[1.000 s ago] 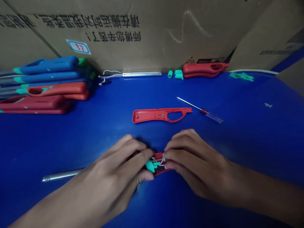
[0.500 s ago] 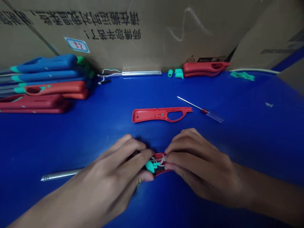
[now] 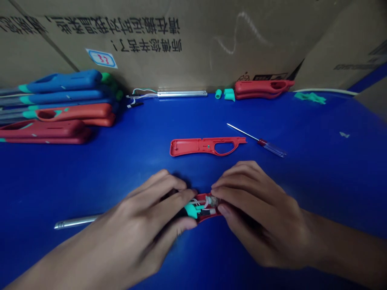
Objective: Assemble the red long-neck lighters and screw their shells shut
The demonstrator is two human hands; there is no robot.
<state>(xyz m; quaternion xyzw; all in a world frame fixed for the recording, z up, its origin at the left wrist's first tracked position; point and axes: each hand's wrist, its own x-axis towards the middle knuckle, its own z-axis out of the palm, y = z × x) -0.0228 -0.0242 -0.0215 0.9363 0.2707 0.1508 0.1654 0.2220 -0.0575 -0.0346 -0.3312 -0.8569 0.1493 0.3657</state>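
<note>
Between my hands lies a red lighter handle half (image 3: 208, 218), its open side up. Inside it show a green trigger (image 3: 191, 210), thin white wires, a black part and a small clear piece (image 3: 213, 201). My left hand (image 3: 145, 217) is closed around the handle's left end, thumb beside the trigger. At the right end, my right hand (image 3: 260, 217) grips the handle, fingertips at the clear piece; its palm side is hidden. A silver metal tube (image 3: 75, 222) sticks out to the left from under my left hand. Beyond my hands lies the other red handle half (image 3: 187, 147).
A screwdriver (image 3: 262, 142) lies right of the loose half. Blue and red lighters (image 3: 66, 80) are stacked at the left. Along the cardboard wall (image 3: 199, 48) are a wired metal tube (image 3: 181, 94), green pieces (image 3: 229, 94) and red handle shells (image 3: 261, 89).
My right fingertips have shifted slightly right, uncovering the clear piece and black part inside the handle. My left hand keeps its hold. The whole view has shifted a little.
</note>
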